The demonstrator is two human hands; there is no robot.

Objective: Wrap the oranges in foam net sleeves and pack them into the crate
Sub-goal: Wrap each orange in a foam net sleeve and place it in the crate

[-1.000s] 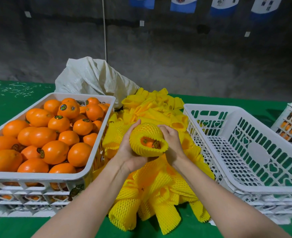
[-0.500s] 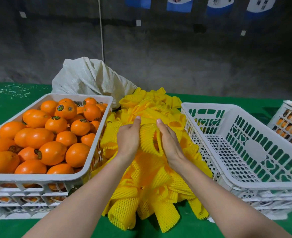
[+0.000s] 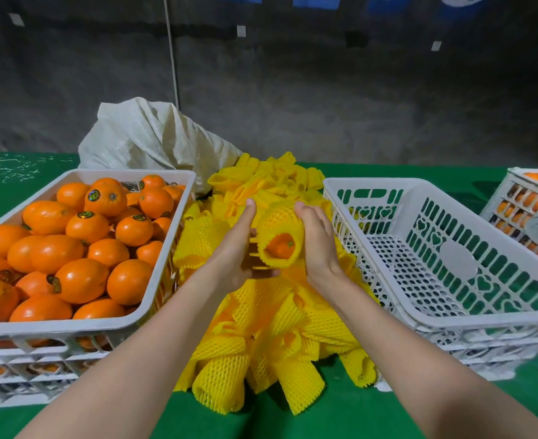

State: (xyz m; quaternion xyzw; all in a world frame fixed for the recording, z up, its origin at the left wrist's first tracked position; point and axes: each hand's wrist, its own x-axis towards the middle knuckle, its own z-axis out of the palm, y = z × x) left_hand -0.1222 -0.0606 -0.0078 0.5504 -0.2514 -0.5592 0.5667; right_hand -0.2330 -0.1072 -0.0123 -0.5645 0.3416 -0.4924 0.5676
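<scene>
Both hands meet at the middle, clasping one yellow foam net sleeve (image 3: pixel 277 223) between them. Left hand (image 3: pixel 234 248) cups the sleeve's left flank with the thumb pointing up. Right hand (image 3: pixel 318 245) presses its right flank; its fingers are hidden behind the mesh, so they seem to wrap round it. The sleeve is a soft, ribbed tube, and a glossy orange (image 3: pixel 281 246) shows through its open near end. Below and behind the hands lies a heap of spare sleeves (image 3: pixel 280 321), crumpled and lattice-textured, on a green cloth (image 3: pixel 324 416). Just right of the right hand sits a white perforated plastic crate (image 3: pixel 457 261) with nothing in it. Left of the left hand a matching crate (image 3: pixel 55 327) is piled with smooth, stickered oranges (image 3: pixel 81 280). A woven pale sack (image 3: pixel 153 137) slumps beyond the hands.
</scene>
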